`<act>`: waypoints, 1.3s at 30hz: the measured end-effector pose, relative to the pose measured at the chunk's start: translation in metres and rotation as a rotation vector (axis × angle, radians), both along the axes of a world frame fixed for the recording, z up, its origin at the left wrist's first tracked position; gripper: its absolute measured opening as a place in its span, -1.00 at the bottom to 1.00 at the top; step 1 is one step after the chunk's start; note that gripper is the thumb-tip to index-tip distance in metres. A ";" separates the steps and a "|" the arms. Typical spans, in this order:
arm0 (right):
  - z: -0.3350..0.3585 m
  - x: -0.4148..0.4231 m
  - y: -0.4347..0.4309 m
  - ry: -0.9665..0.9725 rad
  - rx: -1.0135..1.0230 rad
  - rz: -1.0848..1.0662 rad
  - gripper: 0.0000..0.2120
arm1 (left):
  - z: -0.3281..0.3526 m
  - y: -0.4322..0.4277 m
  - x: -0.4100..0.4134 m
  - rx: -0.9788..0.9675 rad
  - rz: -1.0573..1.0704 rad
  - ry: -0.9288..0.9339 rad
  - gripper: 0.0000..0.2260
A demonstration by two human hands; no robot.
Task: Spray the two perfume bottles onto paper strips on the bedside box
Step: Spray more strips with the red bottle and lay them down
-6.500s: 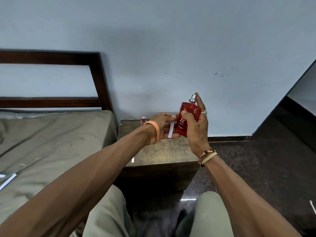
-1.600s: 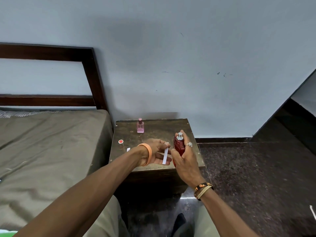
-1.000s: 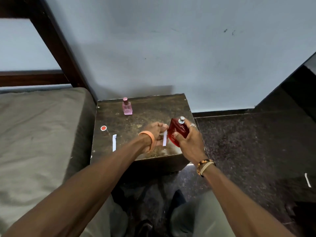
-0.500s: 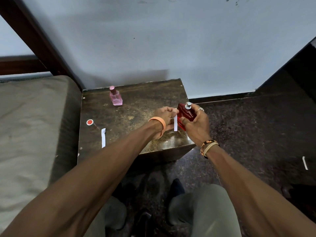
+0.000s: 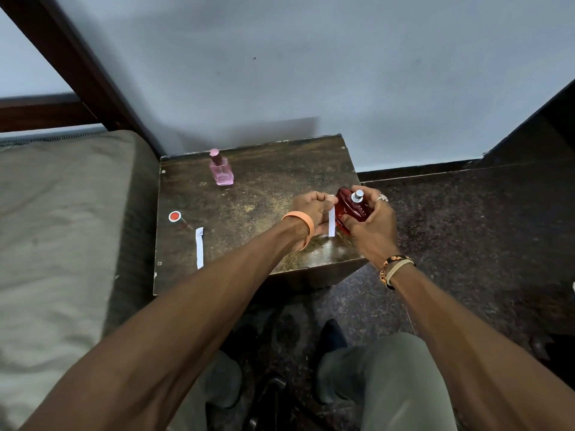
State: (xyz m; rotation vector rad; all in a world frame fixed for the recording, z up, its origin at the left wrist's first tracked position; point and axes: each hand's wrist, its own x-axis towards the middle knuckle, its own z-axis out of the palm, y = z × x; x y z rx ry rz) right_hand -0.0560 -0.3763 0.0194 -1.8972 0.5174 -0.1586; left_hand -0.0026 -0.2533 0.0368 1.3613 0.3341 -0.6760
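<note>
Over the right edge of the dark, worn wooden bedside box [image 5: 264, 194], the right hand [image 5: 371, 227] wraps the squat red glass perfume bottle [image 5: 350, 213], silver nozzle up. The left hand [image 5: 311, 209] pinches a narrow white paper strip [image 5: 331, 223] just beside it. I'd say the red spray is in hand. The small pink glass bottle [image 5: 221, 169], capped at the far edge, waits, and a second white strip [image 5: 199, 247] lies by the left edge. No mist shows, and I can't tell whether either strip is wet.
</note>
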 end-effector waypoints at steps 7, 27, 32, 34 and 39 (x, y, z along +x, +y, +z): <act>0.004 0.004 -0.002 0.065 -0.065 0.045 -0.39 | 0.008 0.014 -0.004 0.022 0.007 0.013 -0.86; 0.098 -0.003 0.070 -0.286 -0.434 0.033 -0.45 | 0.076 0.143 -0.014 0.087 0.199 -0.151 -0.89; 0.110 0.007 0.125 -0.306 -0.505 0.195 -0.56 | 0.086 0.194 -0.014 0.100 0.289 -0.181 -0.89; 0.109 0.011 0.148 -0.280 -0.498 0.264 -0.58 | 0.085 0.216 -0.014 0.108 0.341 -0.181 -0.89; 0.094 0.019 0.198 -0.275 -0.460 0.394 -0.66 | 0.069 0.265 -0.012 0.127 0.475 -0.143 -0.89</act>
